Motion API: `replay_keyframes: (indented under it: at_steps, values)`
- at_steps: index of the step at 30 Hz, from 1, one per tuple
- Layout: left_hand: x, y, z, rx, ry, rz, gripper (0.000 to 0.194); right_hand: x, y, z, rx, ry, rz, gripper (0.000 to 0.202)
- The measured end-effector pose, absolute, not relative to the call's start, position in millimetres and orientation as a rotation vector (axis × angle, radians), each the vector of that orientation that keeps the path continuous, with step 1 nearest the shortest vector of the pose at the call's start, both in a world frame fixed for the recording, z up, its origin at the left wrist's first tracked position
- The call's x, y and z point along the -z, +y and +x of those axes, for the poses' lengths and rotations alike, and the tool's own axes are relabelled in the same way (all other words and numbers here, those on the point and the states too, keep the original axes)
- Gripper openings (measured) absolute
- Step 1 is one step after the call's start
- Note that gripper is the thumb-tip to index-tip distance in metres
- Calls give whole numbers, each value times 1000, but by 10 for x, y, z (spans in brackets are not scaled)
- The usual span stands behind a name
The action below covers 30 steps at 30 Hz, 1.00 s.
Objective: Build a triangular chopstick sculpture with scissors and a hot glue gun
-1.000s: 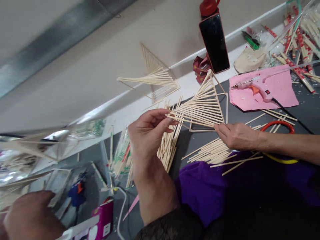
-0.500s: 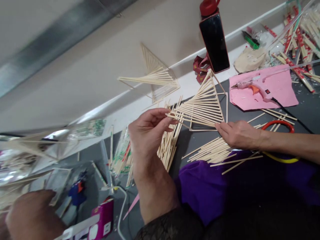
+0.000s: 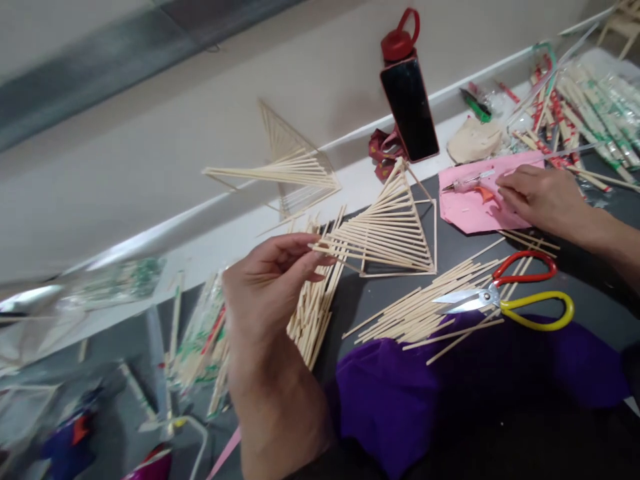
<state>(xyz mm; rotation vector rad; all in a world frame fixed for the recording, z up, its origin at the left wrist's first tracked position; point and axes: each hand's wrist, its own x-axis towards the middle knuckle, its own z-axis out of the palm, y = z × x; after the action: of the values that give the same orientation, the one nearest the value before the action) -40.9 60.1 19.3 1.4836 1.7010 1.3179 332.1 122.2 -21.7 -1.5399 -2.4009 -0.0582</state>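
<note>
While pinching apparently well-filled frame (image 3: 393, 235) in left hand (image 3: 270, 277), covered glue gun (image 3: 467, 182) with right hand (image 3: 543, 200), unclear in grip, leaving near sticks (image 3: 423, 310) unplaced.

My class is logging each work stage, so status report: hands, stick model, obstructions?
Left hand pinching stick model at one end. Right hand at glue gun, grip unclear. Scissors lying on loose sticks, apart from model.
</note>
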Motion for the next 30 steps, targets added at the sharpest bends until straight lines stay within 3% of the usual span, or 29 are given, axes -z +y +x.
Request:
replay_keyframes:
  at_steps: [5,14,17,24,27,30]
  values:
    - [-186,631,-433,-1307,1705,1502,19,237,1440,3615,-140,-2100,-1847,29]
    - [-195,639,-446,-1275,1735,1500,20,319,1504,3231,-276,-2255,-2174,46]
    - [-195,634,-437,-1283,1732,1478,19,298,1598,3160,-276,-2233,-2268,41]
    - [-176,644,-472,-1241,1716,1494,22,275,1601,3358,-882,-1652,-1996,14]
    - [-190,644,-471,-1244,1724,1486,21,322,1549,3388,-1037,-1460,-1806,21]
    - [-202,644,-463,-1238,1732,1459,20,331,1522,3373,-923,-1518,-1745,30]
